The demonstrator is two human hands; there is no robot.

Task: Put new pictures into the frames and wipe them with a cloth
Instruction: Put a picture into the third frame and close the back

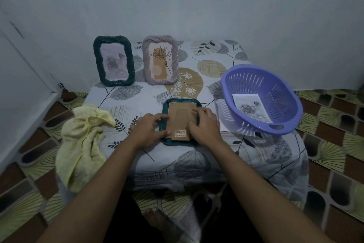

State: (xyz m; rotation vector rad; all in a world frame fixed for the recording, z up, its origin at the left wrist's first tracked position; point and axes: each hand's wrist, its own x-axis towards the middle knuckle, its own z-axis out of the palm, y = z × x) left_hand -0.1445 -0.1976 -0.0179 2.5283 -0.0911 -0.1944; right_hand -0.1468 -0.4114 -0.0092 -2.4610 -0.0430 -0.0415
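Task thing: face-down frame [177, 143], teal, lies at the front middle of the bench [212, 53], brown backing board [180, 116] up.
Left hand [149, 129]: fingers and thumb pinch the board's left edge.
Right hand [205, 125]: fingers curled together over the board's right edge.
Behind: dark green frame [97, 61] and mauve frame [145, 61] stand upright side by side, each holding a picture.
Left: yellow cloth [84, 140], crumpled, drapes over the bench edge.
Right: purple basket [254, 79] sits just beside the right hand on white sheets [222, 116], a rose picture [251, 108] inside.
In the way: the hands cover both sides of the board.
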